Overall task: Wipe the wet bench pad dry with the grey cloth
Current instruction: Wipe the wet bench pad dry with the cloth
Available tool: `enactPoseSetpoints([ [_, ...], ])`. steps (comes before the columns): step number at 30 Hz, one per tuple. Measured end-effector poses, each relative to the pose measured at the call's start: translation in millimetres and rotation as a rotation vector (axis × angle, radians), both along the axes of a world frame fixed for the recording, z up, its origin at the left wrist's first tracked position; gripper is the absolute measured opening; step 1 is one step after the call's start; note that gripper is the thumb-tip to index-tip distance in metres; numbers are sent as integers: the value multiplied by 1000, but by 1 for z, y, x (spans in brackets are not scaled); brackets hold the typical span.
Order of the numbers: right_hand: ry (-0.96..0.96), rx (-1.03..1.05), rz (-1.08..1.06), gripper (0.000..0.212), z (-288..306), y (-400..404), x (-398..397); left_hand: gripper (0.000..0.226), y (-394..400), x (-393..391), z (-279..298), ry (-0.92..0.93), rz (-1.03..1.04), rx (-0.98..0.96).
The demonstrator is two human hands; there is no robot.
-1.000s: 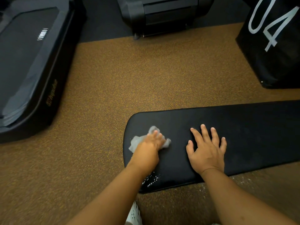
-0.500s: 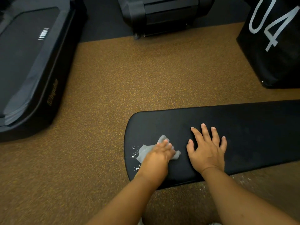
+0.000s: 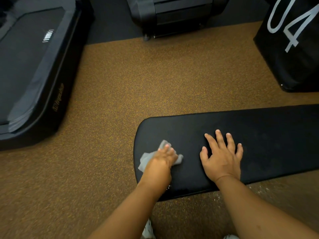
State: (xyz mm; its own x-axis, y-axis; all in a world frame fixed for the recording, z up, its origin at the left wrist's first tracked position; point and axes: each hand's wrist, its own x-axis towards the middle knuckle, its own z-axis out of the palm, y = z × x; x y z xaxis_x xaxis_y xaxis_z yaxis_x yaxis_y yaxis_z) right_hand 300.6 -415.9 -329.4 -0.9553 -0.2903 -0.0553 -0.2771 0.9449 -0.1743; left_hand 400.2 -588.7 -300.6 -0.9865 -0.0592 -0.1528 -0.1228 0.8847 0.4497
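Item: grey cloth [image 3: 146,158], bunched under our left hand [image 3: 164,161], whose grip presses it onto the bench pad [image 3: 267,135] at its rounded end. Right hand [image 3: 222,159] lies flat, grip released, just beside; the surface's long axis runs rightward from the grip, so we judge strokes go that way.

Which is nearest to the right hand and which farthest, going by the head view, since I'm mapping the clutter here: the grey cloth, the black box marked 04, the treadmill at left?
From the right hand, flat on the bench pad:
1. Grey cloth, just left, under the left hand.
2. Black box marked 04, far right.
3. Treadmill, far left.
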Motion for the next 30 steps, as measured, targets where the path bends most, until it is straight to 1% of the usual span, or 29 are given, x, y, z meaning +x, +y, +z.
enactPoseSetpoints([
  [1, 0, 2, 2, 54, 0, 0, 0, 58, 1, 7, -2, -38, -52, 38],
  [3, 4, 2, 2, 54, 1, 0, 0, 59, -8, 24, 0, 18, -55, 52],
  [4, 3, 1, 1, 54, 1, 0, 0, 59, -17, 30, 0, 44, -12, 74],
  [7, 0, 4, 2, 53, 0, 0, 0, 59, -44, 31, -3, 137, 137, -33],
  [9, -3, 2, 3, 52, 0, 0, 0, 55, -47, 20, 2, 178, 280, -56],
  [11, -2, -7, 3, 52, 0, 0, 0, 54, -37, 10, 11, 175, 340, -80],
  [13, -2, -7, 4, 52, -1, 0, 0, 58, -12, -2, 20, 114, 247, 2],
  [16, 3, -3, 4, 52, 0, 1, 0, 62, 19, 15, 18, 46, -133, -13],
  [17, 2, -2, 5, 53, 0, 1, 0, 59, 16, 27, 9, 63, -189, 18],
  [18, 3, -2, 5, 53, 0, 1, 0, 55, 8, 38, 2, 50, -170, 69],
  [19, 5, -3, 5, 53, 0, 1, 0, 55, -6, 48, -5, 76, -144, 70],
  [21, 7, -6, 6, 53, 1, 1, 0, 61, -33, 61, -6, 110, -33, 5],
  [23, 10, -10, 5, 53, 1, 0, 0, 59, -54, 52, -4, 134, 156, -28],
  [26, 6, -3, 7, 53, 0, 0, -1, 48, -58, 30, -3, 164, 324, -81],
  [28, 13, 1, 6, 53, 0, 0, 0, 52, -43, 18, 6, 161, 338, -50],
  [29, 13, 1, 4, 54, 0, 0, 0, 54, -30, 17, 10, 173, 273, -35],
  [30, 12, 2, 1, 54, 0, 0, 0, 55, -18, 18, 12, 204, 167, -62],
])
